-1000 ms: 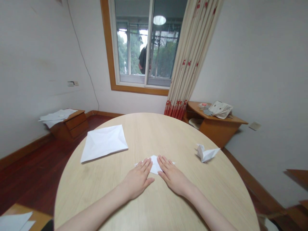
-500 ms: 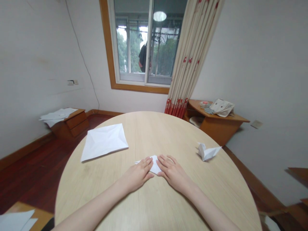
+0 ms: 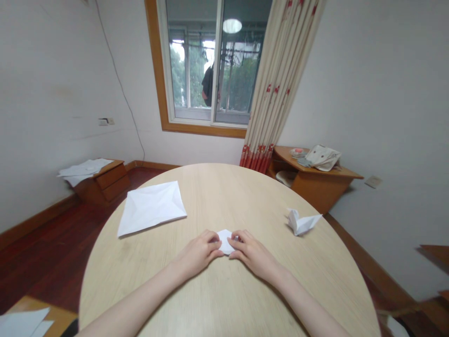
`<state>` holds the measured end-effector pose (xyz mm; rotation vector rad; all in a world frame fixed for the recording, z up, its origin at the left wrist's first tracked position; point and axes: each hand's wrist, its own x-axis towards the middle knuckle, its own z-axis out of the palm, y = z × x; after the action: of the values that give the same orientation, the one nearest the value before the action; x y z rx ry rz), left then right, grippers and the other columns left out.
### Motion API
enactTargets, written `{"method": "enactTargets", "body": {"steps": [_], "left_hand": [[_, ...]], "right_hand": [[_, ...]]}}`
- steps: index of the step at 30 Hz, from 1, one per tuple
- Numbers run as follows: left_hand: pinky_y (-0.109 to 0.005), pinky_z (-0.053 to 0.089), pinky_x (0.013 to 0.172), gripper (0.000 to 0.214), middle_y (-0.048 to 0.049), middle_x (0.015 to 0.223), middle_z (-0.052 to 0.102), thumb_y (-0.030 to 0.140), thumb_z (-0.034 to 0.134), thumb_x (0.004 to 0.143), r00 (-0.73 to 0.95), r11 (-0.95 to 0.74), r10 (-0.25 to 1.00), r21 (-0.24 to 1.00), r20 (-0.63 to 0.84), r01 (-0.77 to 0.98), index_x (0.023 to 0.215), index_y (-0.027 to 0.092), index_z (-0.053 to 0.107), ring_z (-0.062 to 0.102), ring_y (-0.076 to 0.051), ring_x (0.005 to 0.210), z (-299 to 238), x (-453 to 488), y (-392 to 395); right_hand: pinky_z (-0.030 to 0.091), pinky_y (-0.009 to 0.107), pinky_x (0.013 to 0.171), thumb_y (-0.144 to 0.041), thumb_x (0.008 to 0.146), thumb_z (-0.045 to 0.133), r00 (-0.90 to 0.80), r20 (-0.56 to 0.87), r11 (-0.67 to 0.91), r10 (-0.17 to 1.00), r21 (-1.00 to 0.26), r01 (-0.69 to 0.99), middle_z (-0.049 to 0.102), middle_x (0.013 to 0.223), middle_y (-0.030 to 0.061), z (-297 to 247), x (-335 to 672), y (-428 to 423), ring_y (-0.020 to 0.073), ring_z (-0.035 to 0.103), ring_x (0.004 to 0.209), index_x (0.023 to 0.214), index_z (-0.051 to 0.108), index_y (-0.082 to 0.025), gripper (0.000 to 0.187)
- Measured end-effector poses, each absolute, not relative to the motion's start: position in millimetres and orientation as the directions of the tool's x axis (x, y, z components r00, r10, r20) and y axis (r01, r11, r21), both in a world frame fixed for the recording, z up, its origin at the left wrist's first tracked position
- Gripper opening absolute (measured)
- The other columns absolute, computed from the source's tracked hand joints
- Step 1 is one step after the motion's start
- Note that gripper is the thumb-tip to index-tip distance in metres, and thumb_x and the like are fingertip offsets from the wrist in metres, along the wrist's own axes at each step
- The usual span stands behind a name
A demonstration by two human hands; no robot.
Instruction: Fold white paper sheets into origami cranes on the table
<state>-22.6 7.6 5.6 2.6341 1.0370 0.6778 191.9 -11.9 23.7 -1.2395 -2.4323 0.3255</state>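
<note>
A small folded white paper lies on the round wooden table, between my two hands. My left hand has its fingers curled and pinches the paper's left side. On the opposite side, my right hand grips the right edge between thumb and bent fingers. Parts of the paper's sides are hidden under the fingertips. To the right stands a folded paper bird, apart from both hands. A stack of creased white paper sheets rests at the table's far left.
Behind the table on the right, a wooden corner desk carries a cloth bag. A low drawer cabinet with papers is at the left wall. More white sheets lie at the lower left.
My fingers, flat on the folded paper before, have curled in and now pinch its two sides. More of the paper's middle shows. The bird and the stack have not moved.
</note>
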Motion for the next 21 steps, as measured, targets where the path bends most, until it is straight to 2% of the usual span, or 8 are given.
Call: {"method": "enactTargets", "body": {"steps": [7, 15, 21], "left_hand": [[-0.029, 0.048, 0.081, 0.021, -0.0057, 0.097, 0.063, 0.028, 0.051, 0.094, 0.595, -0.695, 0.718, 0.425, 0.361, 0.580, 0.097, 0.020, 0.070, 0.059, -0.018, 0.091, 3.8, -23.1, 8.7], [-0.030, 0.047, 0.081, 0.022, -0.0051, 0.093, 0.064, 0.028, 0.049, 0.094, 0.574, -0.662, 0.745, 0.481, 0.341, 0.575, 0.088, 0.019, 0.068, 0.058, -0.018, 0.090, 13.6, -22.6, 4.8], [-0.031, 0.045, 0.078, 0.008, -0.0045, 0.089, 0.060, 0.023, 0.056, 0.088, 0.531, -0.628, 0.777, 0.489, 0.340, 0.606, 0.084, 0.017, 0.061, 0.055, -0.020, 0.089, 13.4, -18.6, 2.8]], "right_hand": [[0.044, 0.033, 0.091, -0.028, 0.094, 0.048, -0.478, 0.252, 0.538, 0.841, -0.464, 0.704, 0.059, 0.108, 0.0077, 21.2, 193.9, -9.2, 0.0204, 0.054, 0.104, 0.107, 0.065, -0.022, 0.022], [0.046, 0.030, 0.074, -0.026, 0.092, 0.050, -0.395, 0.264, 0.475, 0.880, -0.503, 0.722, 0.058, 0.086, 0.0031, 24.6, 187.3, -12.7, 0.0181, 0.055, 0.083, 0.081, 0.053, -0.020, 0.013], [0.045, 0.031, 0.077, -0.023, 0.091, 0.051, -0.395, 0.284, 0.486, 0.874, -0.486, 0.726, 0.056, 0.087, 0.0029, 17.5, 183.9, -12.6, 0.0183, 0.053, 0.086, 0.078, 0.050, -0.020, 0.014]]}}
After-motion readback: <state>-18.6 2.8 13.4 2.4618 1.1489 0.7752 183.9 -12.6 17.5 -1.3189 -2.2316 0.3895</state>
